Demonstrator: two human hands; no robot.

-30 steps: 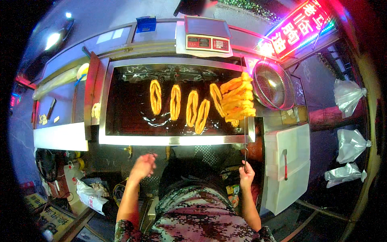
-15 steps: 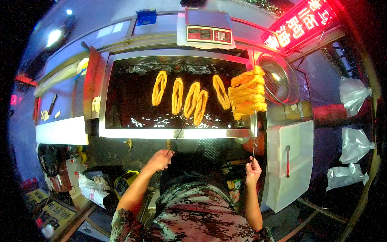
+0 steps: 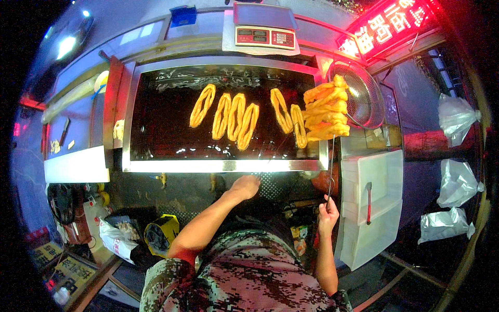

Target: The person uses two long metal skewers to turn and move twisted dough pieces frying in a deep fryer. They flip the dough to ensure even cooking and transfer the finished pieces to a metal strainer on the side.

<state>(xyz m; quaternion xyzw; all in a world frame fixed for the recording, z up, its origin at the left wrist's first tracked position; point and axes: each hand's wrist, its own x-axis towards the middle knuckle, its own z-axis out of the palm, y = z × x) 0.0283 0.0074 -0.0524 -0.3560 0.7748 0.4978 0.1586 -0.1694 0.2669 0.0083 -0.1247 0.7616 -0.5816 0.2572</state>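
Note:
My left hand [image 3: 246,186] is closed in front of the fryer's near rim, around a thin dark stick whose far part is faint over the oil. To the right, my right hand [image 3: 328,212] grips a long thin metal rod [image 3: 331,171]. Its far end reaches a stack of golden fried dough sticks [image 3: 327,108] at the fryer's right end; how the rod meets them is unclear. Several long, looped fried dough pieces [image 3: 222,117] float in the dark oil of the wide fryer [image 3: 223,166]. One dough piece [image 3: 299,126] lies just left of the stack.
A round wire strainer [image 3: 358,99] sits beyond the stack. White plastic bins [image 3: 371,208], with a red-handled tool [image 3: 369,205], stand at the right. A scale [image 3: 265,36] is behind the fryer; a white board [image 3: 77,166] lies left. Silvery bags [image 3: 457,184] are far right.
My left hand has moved right along the fryer's front. The stack has shifted slightly right, and a separate dough piece now shows beside it. My right hand keeps its grip on the rod.

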